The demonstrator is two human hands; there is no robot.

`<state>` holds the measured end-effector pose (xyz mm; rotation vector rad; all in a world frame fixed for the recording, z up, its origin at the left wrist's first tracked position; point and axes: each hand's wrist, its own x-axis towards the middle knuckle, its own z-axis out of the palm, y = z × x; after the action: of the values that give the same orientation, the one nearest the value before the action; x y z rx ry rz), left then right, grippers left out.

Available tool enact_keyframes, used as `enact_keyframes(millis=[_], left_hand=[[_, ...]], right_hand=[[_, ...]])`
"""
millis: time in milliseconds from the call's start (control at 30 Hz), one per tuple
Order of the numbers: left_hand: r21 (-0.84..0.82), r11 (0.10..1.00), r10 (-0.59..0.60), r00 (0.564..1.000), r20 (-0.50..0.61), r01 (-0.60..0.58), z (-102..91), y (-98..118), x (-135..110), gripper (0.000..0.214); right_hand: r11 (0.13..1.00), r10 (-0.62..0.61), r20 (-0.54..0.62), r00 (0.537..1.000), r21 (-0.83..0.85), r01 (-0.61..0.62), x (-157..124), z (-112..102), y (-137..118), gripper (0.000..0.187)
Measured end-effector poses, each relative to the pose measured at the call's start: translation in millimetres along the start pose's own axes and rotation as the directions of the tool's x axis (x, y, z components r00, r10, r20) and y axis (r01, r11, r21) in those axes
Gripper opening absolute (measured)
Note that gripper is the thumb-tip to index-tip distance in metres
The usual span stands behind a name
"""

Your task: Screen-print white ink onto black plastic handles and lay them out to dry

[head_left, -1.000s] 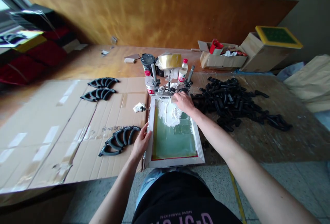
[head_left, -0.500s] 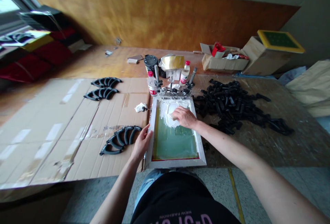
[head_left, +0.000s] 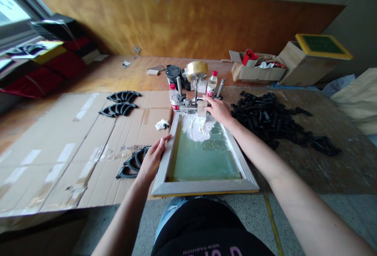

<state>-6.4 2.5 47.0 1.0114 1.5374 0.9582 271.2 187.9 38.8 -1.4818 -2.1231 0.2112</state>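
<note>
A silver-framed printing screen (head_left: 206,187) with green mesh lies in front of me, its near edge raised. White ink (head_left: 198,130) is smeared over the mesh's far part. My left hand (head_left: 153,156) grips the frame's left side, with fingers along the edge. A small pale squeegee (head_left: 202,108) stands upright at the far end, against the hinge clamp (head_left: 188,108). My right hand (head_left: 219,110) is at its right side, fingers spread, the fingertips seeming to touch its edge. Curved black handles (head_left: 134,163) lie beside my left hand, partly hidden by it.
A heap of black parts (head_left: 265,118) lies right of the screen. Two rows of black handles (head_left: 119,108) sit on cardboard (head_left: 73,138) at left. Red-capped bottles (head_left: 211,84), a black tub (head_left: 172,73) and a tape roll (head_left: 196,69) stand behind. An open box (head_left: 256,71) is farther right.
My right hand has moved the squeegee from the inked mesh to the far end, and its fingers have loosened. The screen's near edge has risen with my left hand at its side.
</note>
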Motion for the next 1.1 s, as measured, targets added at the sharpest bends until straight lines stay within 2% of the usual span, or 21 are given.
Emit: enact_keyframes(millis=[67, 133, 200, 233, 267, 333, 400, 467, 533, 600, 633, 700, 733, 800, 900, 1000, 1100], left_hand=[[-0.081, 0.994, 0.076, 0.997, -0.004, -0.076, 2.1, 23, 4, 0.062], [-0.198, 0.958, 0.202, 0.979, -0.037, -0.205, 7.9, 43, 14, 0.056], [-0.281, 0.914, 0.28, 0.956, -0.09, -0.294, 15.2, 60, 30, 0.053], [-0.299, 0.904, 0.285, 0.952, -0.111, -0.306, 18.6, 66, 38, 0.053], [-0.309, 0.902, 0.276, 0.953, -0.126, -0.302, 21.6, 70, 45, 0.053], [-0.326, 0.901, 0.246, 0.956, -0.162, -0.287, 26.5, 69, 53, 0.054], [-0.329, 0.903, 0.223, 0.956, -0.192, -0.277, 31.4, 54, 51, 0.054], [-0.306, 0.935, 0.14, 0.979, -0.147, -0.18, 38.1, 30, 38, 0.056], [-0.251, 0.968, -0.019, 1.0, 0.006, 0.02, 47.9, 2, 16, 0.061], [-0.215, 0.953, -0.18, 0.971, 0.157, 0.212, 59.3, -23, -6, 0.066], [-0.233, 0.934, -0.229, 0.954, 0.196, 0.272, 64.1, -33, -15, 0.069], [-0.342, 0.893, -0.256, 0.956, 0.145, 0.292, 66.9, -47, -26, 0.068], [-0.402, 0.877, -0.259, 0.964, 0.066, 0.263, 63.2, -54, -29, 0.066], [-0.471, 0.863, -0.267, 0.956, -0.12, 0.182, 43.5, -68, -31, 0.06], [-0.422, 0.897, -0.294, 0.893, -0.342, 0.134, -9.5, -102, -36, 0.058], [-0.251, 0.935, -0.348, 0.791, -0.503, 0.251, -66.4, -147, -43, 0.064], [-0.121, 0.918, -0.369, 0.707, -0.603, 0.377, -105.3, -183, -44, 0.066]], right_hand=[[0.994, 0.099, -0.078, 0.992, 0.046, -0.095, -1, -14, 27, 0.044], [0.958, 0.276, -0.112, 0.955, 0.107, -0.265, -13, -20, 54, 0.033], [0.894, 0.437, -0.08, 0.896, 0.144, -0.424, -33, -13, 72, 0.023], [0.875, 0.469, -0.038, 0.883, 0.157, -0.458, -46, -4, 75, 0.019], [0.876, 0.456, 0.014, 0.89, 0.172, -0.451, -60, 7, 74, 0.017], [0.922, 0.298, 0.141, 0.944, 0.212, -0.323, -87, 30, 61, 0.017], [0.97, 0.089, 0.239, 0.967, 0.198, -0.139, -108, 46, 43, 0.025], [0.992, -0.025, 0.302, 0.953, 0.123, -0.013, -117, 50, 25, 0.025], [0.995, -0.068, 0.336, 0.94, 0.087, 0.041, -117, 44, 9, 0.014], [0.985, -0.14, 0.337, 0.931, 0.143, 0.097, -113, 35, -12, 0.007], [0.973, -0.193, 0.324, 0.926, 0.182, 0.14, -112, 33, -26, 0.006], [0.936, -0.319, 0.293, 0.901, 0.244, 0.252, -114, 36, -60, 0.006], [0.913, -0.382, 0.284, 0.879, 0.264, 0.311, -116, 41, -80, 0.008], [0.861, -0.489, 0.282, 0.825, 0.306, 0.406, -122, 59, -120, 0.012], [0.813, -0.563, 0.308, 0.767, 0.374, 0.446, -123, 97, -169, 0.022], [0.839, -0.536, 0.4, 0.743, 0.35, 0.417, -113, 140, -203, 0.025], [0.904, -0.425, 0.524, 0.738, 0.208, 0.373, -103, 178, -228, 0.026]])
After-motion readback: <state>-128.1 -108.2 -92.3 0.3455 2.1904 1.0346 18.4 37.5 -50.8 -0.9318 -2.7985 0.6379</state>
